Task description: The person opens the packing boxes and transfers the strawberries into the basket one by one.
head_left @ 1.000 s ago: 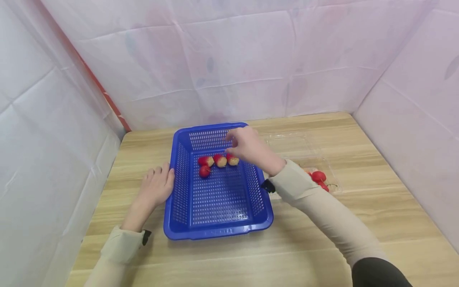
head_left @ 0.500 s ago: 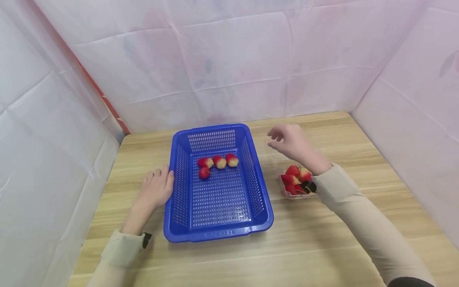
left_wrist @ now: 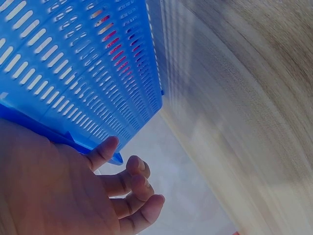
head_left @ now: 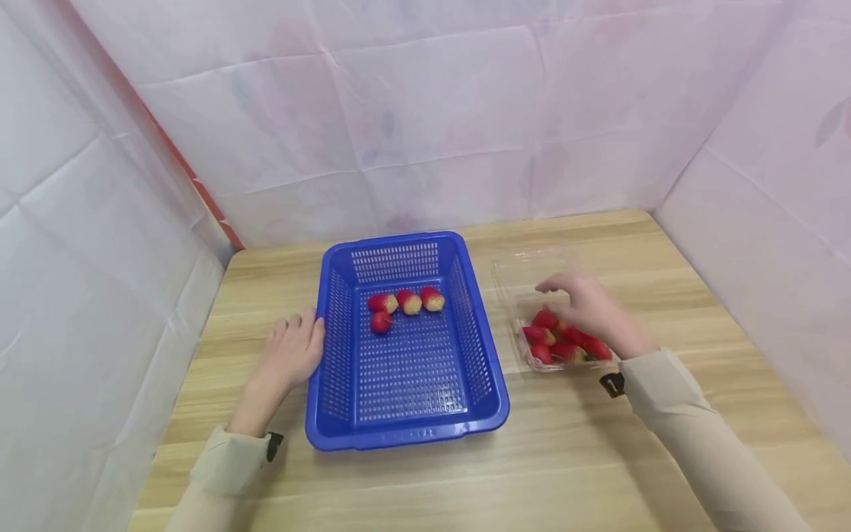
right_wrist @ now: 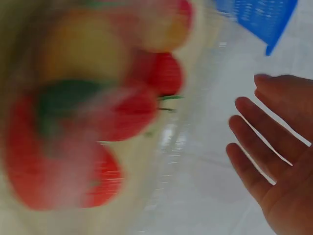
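My left hand (head_left: 289, 347) rests against the left rim of a blue plastic basket (head_left: 405, 436); in the left wrist view its fingers (left_wrist: 142, 210) are loosely bent, with the thumb by the rim. Inside the basket, three red-and-yellow strawberry-like fruits (head_left: 408, 302) lie in a row, with a round red cherry-like fruit (head_left: 381, 322) in front of them. On the right, my right hand (head_left: 588, 310) hovers over a clear plastic box (head_left: 525, 355) of several similar red fruits (head_left: 565, 351). Its fingers (right_wrist: 249, 161) are spread and hold nothing in the right wrist view.
The box's transparent lid (head_left: 532, 267) lies folded back behind it. Both containers stand on a wooden table (head_left: 425, 488), the box just right of the basket. Pale patterned sheets (head_left: 432, 111) hang along the back and both sides.
My right hand has let go of a strawberry-like fruit in the basket, moved right out of it, then down over the clear box. My left hand has stayed at the basket's rim.
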`<action>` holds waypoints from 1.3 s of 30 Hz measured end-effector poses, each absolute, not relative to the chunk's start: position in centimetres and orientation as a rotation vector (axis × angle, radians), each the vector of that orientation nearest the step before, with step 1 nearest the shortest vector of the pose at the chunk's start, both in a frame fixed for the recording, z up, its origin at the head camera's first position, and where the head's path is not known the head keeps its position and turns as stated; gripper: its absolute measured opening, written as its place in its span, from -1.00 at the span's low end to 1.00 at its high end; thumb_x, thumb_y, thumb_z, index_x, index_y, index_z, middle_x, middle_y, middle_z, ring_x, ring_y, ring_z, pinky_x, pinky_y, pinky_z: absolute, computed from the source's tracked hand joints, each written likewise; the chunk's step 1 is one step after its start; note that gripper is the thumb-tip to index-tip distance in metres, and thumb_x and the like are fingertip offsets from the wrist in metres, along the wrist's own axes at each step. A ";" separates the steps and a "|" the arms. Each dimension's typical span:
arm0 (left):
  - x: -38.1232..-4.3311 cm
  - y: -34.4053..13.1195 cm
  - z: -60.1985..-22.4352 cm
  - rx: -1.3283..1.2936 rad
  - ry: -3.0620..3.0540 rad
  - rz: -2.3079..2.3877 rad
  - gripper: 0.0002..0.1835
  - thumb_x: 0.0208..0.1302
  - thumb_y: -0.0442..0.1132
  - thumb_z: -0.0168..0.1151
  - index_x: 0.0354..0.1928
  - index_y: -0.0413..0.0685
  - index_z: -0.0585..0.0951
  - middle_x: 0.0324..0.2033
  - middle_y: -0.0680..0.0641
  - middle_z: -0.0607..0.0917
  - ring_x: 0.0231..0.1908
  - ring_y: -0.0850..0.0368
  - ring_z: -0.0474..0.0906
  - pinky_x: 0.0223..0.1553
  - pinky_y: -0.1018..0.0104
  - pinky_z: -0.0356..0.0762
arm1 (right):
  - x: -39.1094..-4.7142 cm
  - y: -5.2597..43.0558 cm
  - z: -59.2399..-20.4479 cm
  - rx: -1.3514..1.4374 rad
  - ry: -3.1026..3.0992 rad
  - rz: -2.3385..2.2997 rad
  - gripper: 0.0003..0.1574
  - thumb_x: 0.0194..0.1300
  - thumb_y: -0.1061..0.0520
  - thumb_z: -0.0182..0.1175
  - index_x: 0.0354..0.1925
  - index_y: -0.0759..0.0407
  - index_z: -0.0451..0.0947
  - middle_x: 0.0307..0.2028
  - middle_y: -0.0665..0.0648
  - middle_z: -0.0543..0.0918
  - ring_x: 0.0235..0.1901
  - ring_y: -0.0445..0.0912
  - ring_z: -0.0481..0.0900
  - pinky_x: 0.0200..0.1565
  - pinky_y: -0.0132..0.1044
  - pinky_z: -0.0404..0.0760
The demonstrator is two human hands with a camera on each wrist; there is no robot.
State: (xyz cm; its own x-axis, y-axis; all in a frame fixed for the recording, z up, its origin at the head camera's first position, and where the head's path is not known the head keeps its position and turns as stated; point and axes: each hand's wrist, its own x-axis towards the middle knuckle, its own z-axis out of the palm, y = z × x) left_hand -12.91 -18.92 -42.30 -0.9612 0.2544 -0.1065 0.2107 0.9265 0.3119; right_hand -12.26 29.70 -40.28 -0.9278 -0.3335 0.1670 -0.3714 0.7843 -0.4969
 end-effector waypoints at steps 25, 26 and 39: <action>-12.9 -18.8 -42.5 0.351 2.940 0.473 -0.49 0.58 0.06 -0.53 0.09 -0.17 0.32 -0.15 -0.30 0.51 -0.19 -0.23 0.37 -0.19 -0.06 0.30 | -10.0 31.0 -45.6 0.340 -3.020 0.697 -0.52 0.00 0.41 0.36 -0.03 0.30 0.62 -0.26 0.25 0.65 -0.37 0.06 0.48 -0.28 -0.01 0.49; -12.9 -18.8 -42.5 0.351 2.940 0.474 -0.49 0.58 0.06 -0.52 0.09 -0.17 0.32 -0.15 -0.30 0.51 -0.19 -0.23 0.37 -0.19 -0.06 0.29 | -10.0 31.0 -45.6 0.341 -3.016 0.700 -0.53 0.00 0.41 0.36 -0.05 0.30 0.62 -0.28 0.24 0.64 -0.38 0.05 0.48 -0.29 -0.02 0.48; -12.9 -18.9 -42.5 0.356 2.942 0.464 -0.50 0.58 0.06 -0.52 0.05 -0.17 0.32 -0.17 -0.29 0.51 -0.20 -0.23 0.36 -0.18 -0.07 0.29 | -10.1 30.6 -45.5 0.335 -2.970 0.770 -0.53 -0.05 0.46 0.39 -0.07 0.37 0.61 -0.30 0.27 0.65 -0.41 0.03 0.49 -0.33 -0.09 0.46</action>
State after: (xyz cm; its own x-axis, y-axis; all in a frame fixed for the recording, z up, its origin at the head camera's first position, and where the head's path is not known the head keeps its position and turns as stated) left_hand -12.86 -18.86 -42.47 -0.9620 0.2534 -0.1019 0.2097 0.9243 0.3189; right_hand -10.13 30.58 -45.46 -0.9749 -0.1951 0.1076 -0.2228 0.8520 -0.4738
